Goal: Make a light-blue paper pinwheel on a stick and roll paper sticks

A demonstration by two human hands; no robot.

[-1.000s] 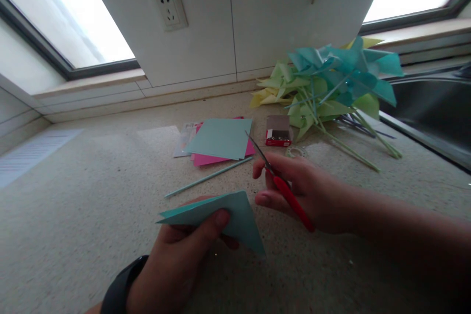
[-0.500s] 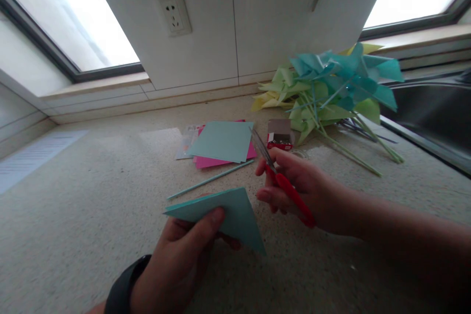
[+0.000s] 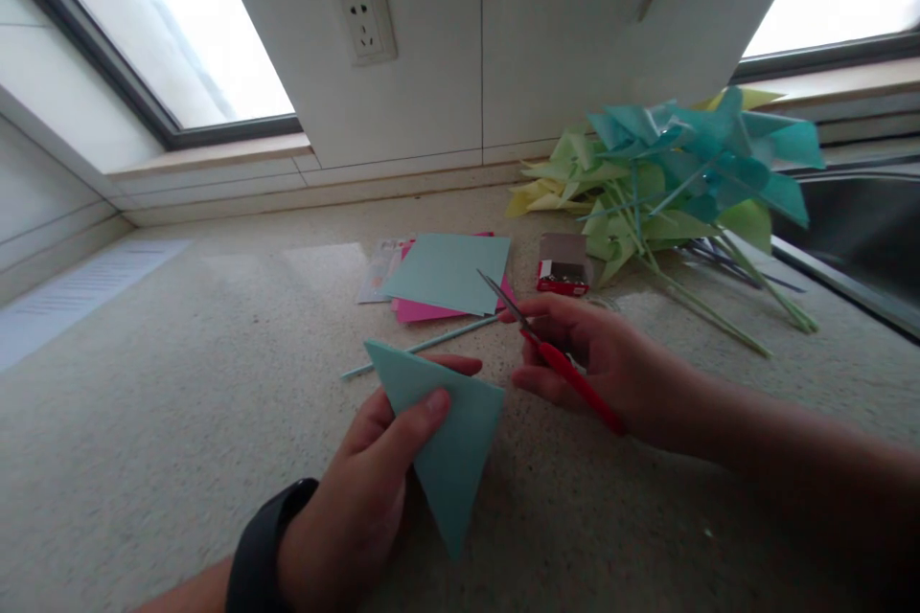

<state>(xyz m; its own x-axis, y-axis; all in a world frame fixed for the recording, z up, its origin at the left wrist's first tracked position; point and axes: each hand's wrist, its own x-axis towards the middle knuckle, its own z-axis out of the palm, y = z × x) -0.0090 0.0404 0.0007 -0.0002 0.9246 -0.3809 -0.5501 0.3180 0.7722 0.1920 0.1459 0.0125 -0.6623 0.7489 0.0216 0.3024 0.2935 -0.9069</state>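
My left hand pinches a light-blue sheet of paper folded into a triangle, thumb on its front face and one point hanging down. To its right, my right hand grips red-handled scissors. The scissor blades look closed together and point up and to the left, apart from the folded paper. Just beyond the hands, a thin light-blue stick lies on the counter. Behind it rests a stack of light-blue and pink paper sheets.
Paper pinwheels in blue, green and yellow lie in a pile at the right, sticks toward me. A small red-edged box stands beside the stack. A sink is at far right, a printed sheet at left on the counter.
My left hand has turned the folded paper so one corner points down toward me. The scissors tilt a little further left. The view has shifted slightly.
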